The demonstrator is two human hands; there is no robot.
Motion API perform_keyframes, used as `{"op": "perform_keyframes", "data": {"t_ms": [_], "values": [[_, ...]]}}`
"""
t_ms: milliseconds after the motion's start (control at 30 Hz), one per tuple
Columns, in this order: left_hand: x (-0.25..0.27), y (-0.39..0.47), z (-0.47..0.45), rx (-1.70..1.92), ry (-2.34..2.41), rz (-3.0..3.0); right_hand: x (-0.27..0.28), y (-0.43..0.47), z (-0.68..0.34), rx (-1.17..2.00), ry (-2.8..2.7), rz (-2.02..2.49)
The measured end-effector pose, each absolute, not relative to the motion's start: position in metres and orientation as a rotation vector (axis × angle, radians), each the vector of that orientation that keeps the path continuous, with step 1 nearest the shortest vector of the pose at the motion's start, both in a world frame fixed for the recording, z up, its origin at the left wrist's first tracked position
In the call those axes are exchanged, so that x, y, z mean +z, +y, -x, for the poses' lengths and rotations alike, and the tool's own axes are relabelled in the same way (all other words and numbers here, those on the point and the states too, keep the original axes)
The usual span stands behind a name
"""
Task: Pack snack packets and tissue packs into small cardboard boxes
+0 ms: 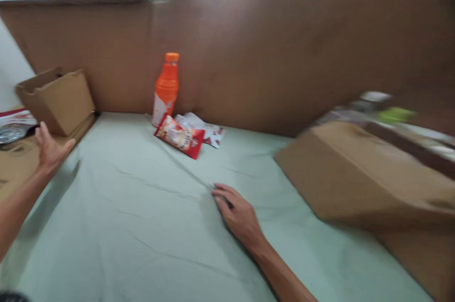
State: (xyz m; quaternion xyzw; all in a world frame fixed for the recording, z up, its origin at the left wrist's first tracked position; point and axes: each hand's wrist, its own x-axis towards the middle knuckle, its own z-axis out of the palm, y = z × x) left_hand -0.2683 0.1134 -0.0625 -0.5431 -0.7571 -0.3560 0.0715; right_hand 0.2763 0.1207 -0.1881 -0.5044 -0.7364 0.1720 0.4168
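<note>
My left hand (50, 150) is at the left edge with its fingers spread and nothing in it. It is beside a small open-topped cardboard box (69, 103), near its lower front; I cannot tell if they touch. My right hand (237, 214) is low over the pale green cloth (149, 245), near the middle. Its thumb and fingertips are drawn together on the cloth, and a straight crease runs from them toward the back. Beyond that hand lies a red and white snack packet (180, 137), overlapping a white packet (209, 132). An orange bottle (166, 88) stands upright behind them.
A tall cardboard panel (241, 55) closes off the back. At right is a large cardboard box (355, 169), blurred, with a clear container (373, 100) and a green item (396, 114) in or behind it. A silvery packet (16, 132) lies on cardboard at far left.
</note>
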Motion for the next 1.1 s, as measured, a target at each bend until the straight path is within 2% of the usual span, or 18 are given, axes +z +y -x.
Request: {"op": "perform_keyframes", "data": {"t_ms": [100, 233, 300, 367, 467, 567, 800, 967, 1100], "values": [[-0.100, 0.082, 0.223, -1.041, -2.184, 1.939, -0.173, 0.123, -0.265, 0.422, -1.868, 1.290], [-0.160, 0.024, 0.170, -0.614, -1.764, 2.412, -0.150, 0.140, -0.279, 0.299, -1.825, 1.359], [-0.176, -0.007, 0.153, -0.512, -1.485, 2.510, -0.125, 0.146, -0.303, 0.218, -1.767, 1.371], [-0.178, -0.035, 0.142, -0.452, -1.373, 2.528, -0.093, 0.153, -0.340, 0.102, -1.680, 1.406], [-0.168, -0.060, 0.133, -0.399, -1.350, 2.514, -0.049, 0.170, -0.408, -0.237, -1.466, 1.654], [-0.160, -0.069, 0.130, -0.382, -1.354, 2.492, -0.024, 0.189, -0.458, -0.155, -1.256, 1.883], [-0.152, -0.062, 0.121, -0.546, -1.524, 2.490, -0.017, 0.170, -0.445, 0.144, -1.497, 1.753], [-0.111, -0.029, 0.078, -0.858, -1.650, 2.567, -0.006, 0.092, -0.395, 0.309, -1.863, 1.410], [-0.093, -0.002, 0.043, -1.223, -1.681, 2.820, 0.003, 0.018, -0.353, 0.286, -2.206, 1.006]]}}
